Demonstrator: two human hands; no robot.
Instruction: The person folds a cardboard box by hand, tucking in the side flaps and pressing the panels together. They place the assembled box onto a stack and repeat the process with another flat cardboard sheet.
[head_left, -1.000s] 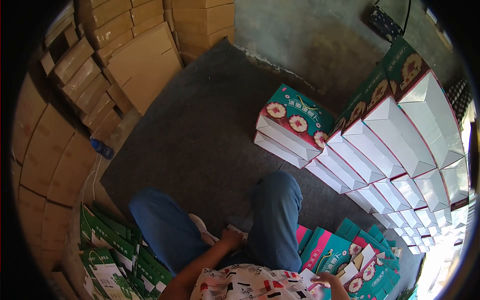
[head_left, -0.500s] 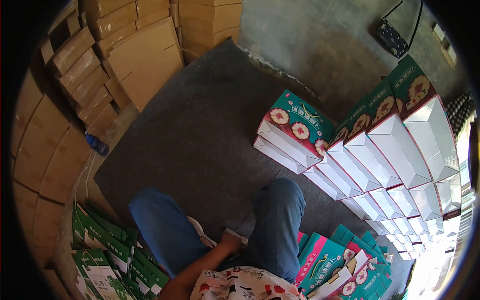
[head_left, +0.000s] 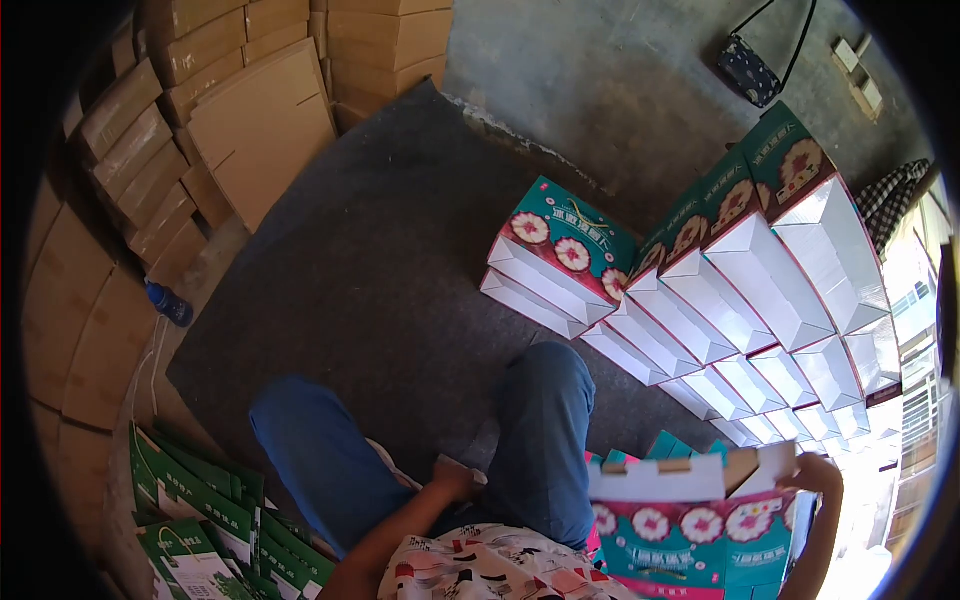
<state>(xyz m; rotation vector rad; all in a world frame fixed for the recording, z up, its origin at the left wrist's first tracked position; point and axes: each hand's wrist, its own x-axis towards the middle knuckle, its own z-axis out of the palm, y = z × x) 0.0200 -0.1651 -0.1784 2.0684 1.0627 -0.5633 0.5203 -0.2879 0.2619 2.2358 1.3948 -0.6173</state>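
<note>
At the lower right, my right hand (head_left: pixel 818 474) grips the upper right edge of a teal and pink printed gift box (head_left: pixel 655 535). The box is raised and tilted, its white and brown flaps standing up along the top. Down between my knees is my left hand (head_left: pixel 456 481), low beside something pale, perhaps a shoe. Its fingers are too small and hidden to read. Under and behind the raised box, more teal cartons (head_left: pixel 668 446) show in part.
Finished-looking teal boxes (head_left: pixel 565 240) stand beside a stacked wall of white-ended boxes (head_left: pixel 765 290) at right. Green flat cartons (head_left: pixel 190 560) lie lower left. Brown cardboard boxes (head_left: pixel 85 290) line the left, near a blue bottle (head_left: pixel 169 304). A dark mat (head_left: pixel 350 250) covers the floor.
My right hand has come into view at the right, lifting the printed gift box up from the pile. My left hand has stayed low between the knees. The view has shifted slightly.
</note>
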